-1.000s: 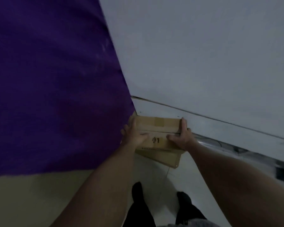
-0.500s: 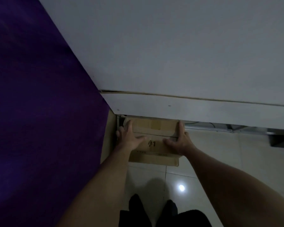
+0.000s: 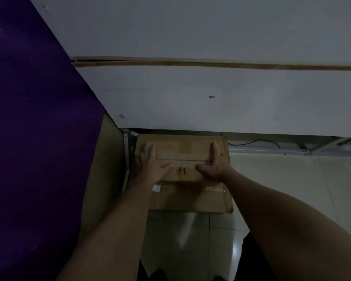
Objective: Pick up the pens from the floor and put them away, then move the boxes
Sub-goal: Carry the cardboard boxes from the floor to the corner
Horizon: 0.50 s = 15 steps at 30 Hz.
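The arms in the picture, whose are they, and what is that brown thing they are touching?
The picture comes from a camera worn on a person's head, looking down, so you see that person's own arms. The left hand and the right hand lie spread on a cardboard box with black marks written on top. It sits on another cardboard box underneath, and that one seems to rest on the shiny tiled floor. Above them is the edge of a white table, and on the left a purple wall. Neither hand is closed around anything. No pens show in this picture.
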Tool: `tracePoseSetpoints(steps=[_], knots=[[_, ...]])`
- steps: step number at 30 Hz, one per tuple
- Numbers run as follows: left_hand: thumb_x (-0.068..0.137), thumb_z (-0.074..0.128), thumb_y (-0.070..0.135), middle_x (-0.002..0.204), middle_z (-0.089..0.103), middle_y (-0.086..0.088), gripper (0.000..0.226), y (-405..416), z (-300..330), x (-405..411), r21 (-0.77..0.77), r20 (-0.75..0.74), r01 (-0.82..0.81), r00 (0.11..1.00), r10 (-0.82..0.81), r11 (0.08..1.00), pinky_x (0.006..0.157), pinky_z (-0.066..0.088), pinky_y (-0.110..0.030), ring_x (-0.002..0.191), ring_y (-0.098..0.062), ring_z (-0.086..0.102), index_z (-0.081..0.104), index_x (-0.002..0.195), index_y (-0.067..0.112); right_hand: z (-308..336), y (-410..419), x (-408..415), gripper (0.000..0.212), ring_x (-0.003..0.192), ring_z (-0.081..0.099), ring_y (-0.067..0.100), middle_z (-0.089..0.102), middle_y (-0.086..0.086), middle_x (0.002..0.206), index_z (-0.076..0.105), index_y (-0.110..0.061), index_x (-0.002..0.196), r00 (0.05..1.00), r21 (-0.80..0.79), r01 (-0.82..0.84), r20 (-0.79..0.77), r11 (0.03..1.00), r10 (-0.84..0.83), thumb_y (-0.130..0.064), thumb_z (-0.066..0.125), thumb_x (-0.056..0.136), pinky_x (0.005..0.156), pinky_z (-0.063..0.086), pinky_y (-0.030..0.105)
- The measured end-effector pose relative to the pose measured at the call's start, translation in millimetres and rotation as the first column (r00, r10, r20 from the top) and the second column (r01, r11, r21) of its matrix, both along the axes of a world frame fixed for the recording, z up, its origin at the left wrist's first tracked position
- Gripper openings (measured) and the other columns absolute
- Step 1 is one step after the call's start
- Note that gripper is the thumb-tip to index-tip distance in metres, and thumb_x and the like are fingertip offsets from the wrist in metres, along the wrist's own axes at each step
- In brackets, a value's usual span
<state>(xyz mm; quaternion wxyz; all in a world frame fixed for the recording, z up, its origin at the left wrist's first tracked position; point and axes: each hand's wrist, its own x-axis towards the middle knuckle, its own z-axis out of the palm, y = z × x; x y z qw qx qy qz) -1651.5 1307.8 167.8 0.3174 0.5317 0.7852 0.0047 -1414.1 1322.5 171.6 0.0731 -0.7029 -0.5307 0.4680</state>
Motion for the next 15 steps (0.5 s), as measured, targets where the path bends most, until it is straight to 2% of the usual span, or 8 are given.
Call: tracePoseSetpoints(steps=[3, 7, 10, 15], knots=[[0.071, 0.051, 0.084, 0.159, -0.003, -0.003, 0.107, -5.1, -25.7, 1.2, 0.063, -0.052, 0.029, 0.998, -0.025, 0.998, 0.110, 0.022, -0.058, 0.143, -0.037, 0.008, -0.002, 0.153, 0.039, -27.9, -7.9, -2.6, 0.116, 0.140, 0.023, 0.046, 0.016, 0.014, 0.158, -0.016, -0.044, 0.150, 0.998, 0.062, 0.004, 0.066, 0.998, -0.008, -0.065, 0.068, 0.073, 0.112, 0.025, 0.058], [0.070, 0.038, 0.091, 0.160, 0.002, -0.004, 0.107, -7.1, -44.1, -0.5, 0.165, -0.098, 0.047, 0.995, -0.031, 0.985, 0.110, 0.025, -0.054, 0.143, -0.037, 0.014, 0.000, 0.154, 0.036, -49.3, -12.8, -5.3, 0.105, 0.135, 0.032, 0.047, 0.021, 0.013, 0.154, -0.011, -0.054, 0.145, 0.989, 0.197, 0.019, 0.138, 0.980, -0.047, -0.084, 0.052, 0.066, 0.104, 0.035, 0.066], [0.071, 0.039, 0.090, 0.159, 0.007, -0.005, 0.106, -7.5, -49.5, -1.0, 0.224, -0.068, 0.016, 0.998, 0.000, 0.975, 0.109, 0.028, -0.056, 0.143, -0.036, 0.016, 0.001, 0.153, 0.035, -53.4, -12.2, -4.9, 0.101, 0.133, 0.037, 0.043, 0.024, 0.011, 0.152, -0.005, -0.047, 0.149, 0.985, 0.275, 0.017, 0.159, 0.961, -0.063, -0.080, 0.053, 0.073, 0.102, 0.040, 0.063], [0.077, 0.039, 0.084, 0.158, 0.010, -0.007, 0.098, -7.8, -46.6, 2.5, 0.247, -0.121, 0.013, 0.992, 0.018, 0.969, 0.107, 0.032, -0.052, 0.141, -0.035, 0.020, 0.005, 0.154, 0.033, -52.2, -13.6, -3.9, 0.094, 0.133, 0.036, 0.037, 0.024, 0.007, 0.150, 0.005, -0.038, 0.151, 0.982, 0.341, 0.011, 0.175, 0.940, -0.075, -0.075, 0.051, 0.078, 0.102, 0.042, 0.057]])
